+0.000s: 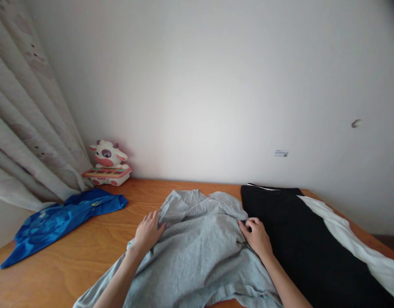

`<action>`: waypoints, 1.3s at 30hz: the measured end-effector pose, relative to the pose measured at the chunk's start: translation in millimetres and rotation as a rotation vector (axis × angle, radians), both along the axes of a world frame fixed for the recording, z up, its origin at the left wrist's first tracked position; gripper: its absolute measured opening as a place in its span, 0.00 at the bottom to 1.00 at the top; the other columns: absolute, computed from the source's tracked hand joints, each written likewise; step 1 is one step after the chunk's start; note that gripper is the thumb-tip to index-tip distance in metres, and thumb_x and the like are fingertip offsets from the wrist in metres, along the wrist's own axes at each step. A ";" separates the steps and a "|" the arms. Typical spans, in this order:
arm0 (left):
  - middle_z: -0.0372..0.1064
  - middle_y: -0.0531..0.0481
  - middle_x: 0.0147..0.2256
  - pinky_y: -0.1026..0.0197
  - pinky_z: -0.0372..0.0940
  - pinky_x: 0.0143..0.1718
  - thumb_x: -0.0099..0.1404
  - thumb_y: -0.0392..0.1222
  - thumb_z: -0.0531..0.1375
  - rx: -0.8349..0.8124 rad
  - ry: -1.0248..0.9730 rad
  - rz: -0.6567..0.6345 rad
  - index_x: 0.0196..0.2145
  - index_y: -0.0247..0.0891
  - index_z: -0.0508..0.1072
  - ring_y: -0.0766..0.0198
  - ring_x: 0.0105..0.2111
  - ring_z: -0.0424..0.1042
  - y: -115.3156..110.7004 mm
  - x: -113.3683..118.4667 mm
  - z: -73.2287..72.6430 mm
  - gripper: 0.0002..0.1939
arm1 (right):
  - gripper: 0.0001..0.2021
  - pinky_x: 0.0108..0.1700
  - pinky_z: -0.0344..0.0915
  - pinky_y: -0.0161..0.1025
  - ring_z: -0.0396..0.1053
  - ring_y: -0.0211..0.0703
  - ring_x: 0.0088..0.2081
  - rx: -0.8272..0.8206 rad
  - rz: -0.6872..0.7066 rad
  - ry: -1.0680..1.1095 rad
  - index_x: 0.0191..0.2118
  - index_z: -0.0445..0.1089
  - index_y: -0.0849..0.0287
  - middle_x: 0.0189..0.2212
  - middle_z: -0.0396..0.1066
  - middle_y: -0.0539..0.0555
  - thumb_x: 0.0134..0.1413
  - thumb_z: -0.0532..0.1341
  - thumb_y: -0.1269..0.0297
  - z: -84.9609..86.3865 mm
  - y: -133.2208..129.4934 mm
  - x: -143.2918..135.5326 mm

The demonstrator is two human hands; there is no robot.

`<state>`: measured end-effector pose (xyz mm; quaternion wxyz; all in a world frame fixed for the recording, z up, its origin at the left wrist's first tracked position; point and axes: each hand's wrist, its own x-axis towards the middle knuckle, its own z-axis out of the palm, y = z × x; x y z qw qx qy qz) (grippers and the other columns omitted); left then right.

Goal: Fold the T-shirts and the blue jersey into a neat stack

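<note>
A grey shirt (200, 244) lies spread and wrinkled on the wooden table (65, 265), its collar toward the wall. My left hand (148, 231) rests on the shirt's left side near the sleeve, fingers apart and thumb pointing inward. On the opposite side, my right hand (255, 235) touches the shirt's edge with curled fingers and the thumb out; a gap shows between thumb and fingers. The shirt's lower part runs under both forearms and out of view at the bottom.
Black trousers (299, 244) with a white side stripe lie at the right. A blue garment (65, 218) lies at the left, beside a curtain (27, 115). A cow-shaped toy keyboard (109, 164) stands at the back left against the white wall (200, 85).
</note>
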<state>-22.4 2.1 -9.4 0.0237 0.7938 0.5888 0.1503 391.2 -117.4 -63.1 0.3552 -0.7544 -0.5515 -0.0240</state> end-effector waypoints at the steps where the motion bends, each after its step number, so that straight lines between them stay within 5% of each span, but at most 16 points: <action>1: 0.74 0.38 0.51 0.51 0.65 0.52 0.67 0.52 0.58 0.043 0.004 -0.039 0.63 0.37 0.63 0.47 0.52 0.73 4.4 10.3 1.1 0.30 | 0.29 0.43 0.66 0.46 0.68 0.51 0.39 0.011 -0.015 -0.003 0.21 0.60 0.52 0.36 0.69 0.59 0.61 0.46 0.35 0.5 0.0 1.2; 4: 0.71 0.35 0.56 0.50 0.65 0.53 0.63 0.59 0.62 -0.012 -0.009 -0.065 0.64 0.38 0.62 0.44 0.54 0.71 18.4 37.1 -2.2 0.37 | 0.30 0.44 0.65 0.46 0.68 0.51 0.39 0.030 -0.030 -0.002 0.20 0.57 0.52 0.37 0.69 0.61 0.62 0.45 0.34 0.8 0.4 5.2; 6: 0.75 0.36 0.51 0.49 0.67 0.49 0.64 0.61 0.61 -0.113 -0.012 -0.053 0.60 0.40 0.69 0.43 0.51 0.74 25.9 46.7 -7.6 0.33 | 0.29 0.42 0.65 0.45 0.68 0.51 0.38 0.016 -0.025 0.009 0.21 0.57 0.51 0.36 0.69 0.60 0.62 0.45 0.35 -0.1 0.5 6.2; 9: 0.79 0.40 0.45 0.51 0.67 0.45 0.71 0.58 0.53 -0.153 -0.025 -0.074 0.48 0.44 0.76 0.46 0.46 0.77 29.3 48.6 -15.3 0.21 | 0.28 0.40 0.64 0.44 0.68 0.49 0.35 -0.005 -0.022 0.034 0.21 0.57 0.51 0.33 0.69 0.58 0.62 0.45 0.36 -1.1 0.5 6.6; 13: 0.77 0.44 0.42 0.55 0.66 0.44 0.75 0.53 0.45 -0.107 -0.046 -0.133 0.39 0.43 0.77 0.52 0.44 0.77 20.8 41.8 -19.5 0.23 | 0.23 0.39 0.64 0.43 0.69 0.49 0.35 -0.001 0.002 0.066 0.23 0.59 0.51 0.31 0.69 0.57 0.61 0.49 0.41 -3.8 0.7 9.0; 16: 0.76 0.47 0.39 0.57 0.66 0.42 0.75 0.54 0.45 -0.081 -0.131 -0.210 0.37 0.44 0.75 0.56 0.41 0.76 15.4 38.2 -19.9 0.22 | 0.16 0.39 0.65 0.41 0.70 0.47 0.35 -0.022 -0.022 0.156 0.40 0.69 0.54 0.35 0.71 0.54 0.58 0.53 0.48 -9.1 0.2 11.4; 19: 0.74 0.48 0.36 0.58 0.66 0.41 0.75 0.55 0.44 -0.072 -0.300 -0.263 0.35 0.44 0.73 0.57 0.38 0.75 16.0 35.5 -20.4 0.23 | 0.26 0.39 0.66 0.41 0.72 0.47 0.37 -0.112 -0.036 0.164 0.61 0.62 0.53 0.39 0.72 0.52 0.57 0.54 0.54 -11.3 0.9 13.3; 23: 0.72 0.48 0.31 0.57 0.66 0.40 0.73 0.52 0.43 -0.059 -0.388 -0.262 0.29 0.43 0.68 0.56 0.35 0.73 15.6 32.4 -19.6 0.22 | 0.22 0.43 0.65 0.42 0.74 0.49 0.42 -0.372 -0.020 0.050 0.57 0.70 0.49 0.40 0.73 0.54 0.57 0.55 0.59 0.0 14.5 18.5; 27: 0.72 0.44 0.39 0.50 0.65 0.49 0.68 0.56 0.54 0.096 -0.284 -0.296 0.38 0.43 0.72 0.50 0.43 0.71 2.9 39.8 -18.3 0.15 | 0.15 0.40 0.66 0.42 0.74 0.49 0.39 -0.508 -0.079 0.071 0.44 0.76 0.48 0.36 0.74 0.53 0.48 0.63 0.61 14.4 39.4 19.4; 30: 0.70 0.41 0.50 0.45 0.62 0.56 0.64 0.57 0.60 0.171 -0.262 -0.266 0.50 0.43 0.71 0.46 0.51 0.68 -7.3 53.2 -21.5 0.22 | 0.15 0.40 0.67 0.52 0.73 0.58 0.43 -0.536 -0.198 0.060 0.44 0.75 0.52 0.40 0.72 0.60 0.49 0.62 0.56 14.0 46.7 1.4; 35: 0.69 0.41 0.53 0.45 0.61 0.55 0.62 0.46 0.62 0.070 -0.194 -0.215 0.58 0.41 0.67 0.45 0.54 0.67 -10.2 68.9 -29.8 0.27 | 0.19 0.43 0.66 0.55 0.66 0.65 0.51 -0.226 -0.395 -0.178 0.49 0.72 0.57 0.54 0.64 0.69 0.57 0.58 0.53 -0.3 33.2 -39.0; 39: 0.71 0.41 0.52 0.44 0.62 0.54 0.64 0.41 0.58 0.052 -0.214 -0.194 0.57 0.41 0.70 0.45 0.52 0.68 -7.1 67.4 -30.8 0.23 | 0.17 0.45 0.65 0.49 0.66 0.60 0.51 -0.081 -0.231 -0.223 0.51 0.72 0.55 0.54 0.66 0.64 0.57 0.61 0.58 -5.7 30.6 -40.0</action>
